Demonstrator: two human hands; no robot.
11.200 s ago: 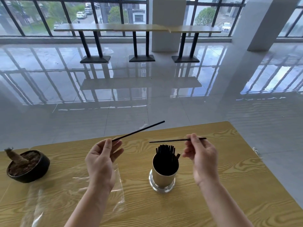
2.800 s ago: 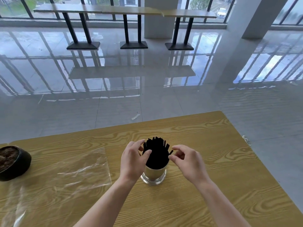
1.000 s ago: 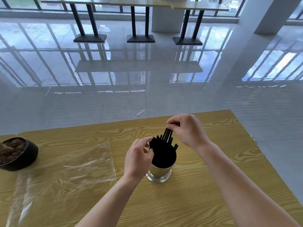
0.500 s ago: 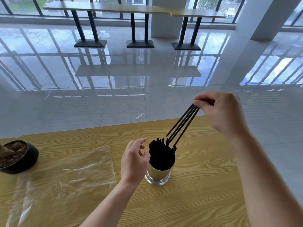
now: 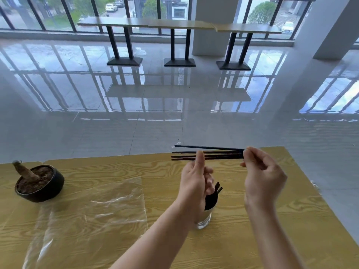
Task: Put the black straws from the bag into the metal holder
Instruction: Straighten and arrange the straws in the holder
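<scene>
I judge this to be the tidying step near the end: the bag [image 5: 93, 208] lies flat and looks empty at lower left on the tabletop [image 5: 291, 220], and most straws already stand in the holder [image 5: 206, 218] at lower centre, partly hidden behind my left wrist. I have about 4 straws [image 5: 217, 154] held level across the middle of the frame, above the holder.

My right hand [image 5: 262, 177] pinches their right ends between thumb and forefinger, the other fingers loosely curled. My left hand [image 5: 196, 179] is half open, its forefinger raised against the middle of the bundle; I cannot tell whether the thumb closes on them from behind.

Next, I think, I need to square the ends with the left hand, tip the bundle upright, and lower it into the gap at the right side of the holder, where 2 or 3 tips lean out, without knocking those aside.
</scene>
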